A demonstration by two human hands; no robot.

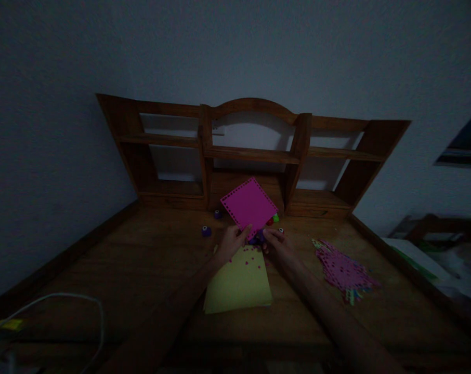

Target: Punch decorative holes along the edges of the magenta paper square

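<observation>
Two hands with pink sheet, purple punch

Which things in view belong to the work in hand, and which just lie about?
In use:
- pink hole-edged sheet, in left hand
- purple punch, apparently, in right hand
- yellow paper beneath, with pink dots

Apparently lying about:
- pile of punched sheets
- white cable

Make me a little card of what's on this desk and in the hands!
Left hand: grips the pink paper
Right hand: holds what looks like a purple punch at the paper's lower corner
Pink paper: holes along several edges
Yellow paper: on the desk, pink bits on it
Right side: pile of holey paper, mostly pink
Back: wooden shelf
</observation>
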